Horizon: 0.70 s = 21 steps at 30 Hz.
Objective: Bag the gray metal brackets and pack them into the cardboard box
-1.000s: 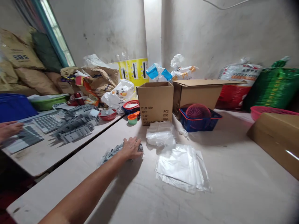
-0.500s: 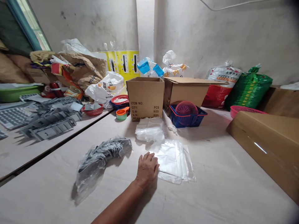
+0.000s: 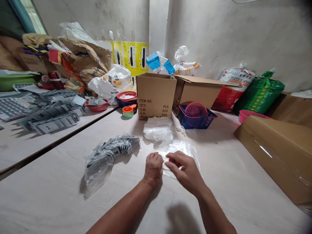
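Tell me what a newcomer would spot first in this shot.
The left hand and right hand catch the eye at the centre, over a clear plastic bag on the pale table. Just left of them lies a bag of grey plastic parts. Straight ahead stands a cardboard box printed "ITEM NO."

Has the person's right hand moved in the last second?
Yes: the right hand has come forward into view, onto the clear plastic bags, moving toward the cardboard box.
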Motion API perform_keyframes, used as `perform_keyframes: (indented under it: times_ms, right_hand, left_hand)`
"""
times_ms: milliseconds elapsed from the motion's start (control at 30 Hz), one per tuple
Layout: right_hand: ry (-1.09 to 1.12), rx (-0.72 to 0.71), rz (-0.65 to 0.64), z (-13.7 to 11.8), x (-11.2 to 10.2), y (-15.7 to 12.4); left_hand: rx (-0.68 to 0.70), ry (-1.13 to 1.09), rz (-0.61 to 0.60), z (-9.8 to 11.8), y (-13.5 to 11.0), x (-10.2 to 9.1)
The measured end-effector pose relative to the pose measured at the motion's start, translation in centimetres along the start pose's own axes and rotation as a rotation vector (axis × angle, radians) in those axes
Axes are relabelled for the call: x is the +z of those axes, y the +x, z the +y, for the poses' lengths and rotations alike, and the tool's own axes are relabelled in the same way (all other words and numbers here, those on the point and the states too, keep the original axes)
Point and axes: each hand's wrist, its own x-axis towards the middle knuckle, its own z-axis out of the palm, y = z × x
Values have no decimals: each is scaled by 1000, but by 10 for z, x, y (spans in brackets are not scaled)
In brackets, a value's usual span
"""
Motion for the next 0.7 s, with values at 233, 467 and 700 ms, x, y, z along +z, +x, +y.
perform_keyframes:
  times_ms: [233,467,700]
  right_hand:
    - [-515,-42,251,83,25,-14]
    - [-675,-172,229,88,45,-15]
    - [-254,-16,603,127,54,-9]
  left_hand:
    - [-33,-68,88,-5,4,-8]
    - [-7,-161,77,-9,8,-8]
    - [-170,-295,217,-4,12,-32]
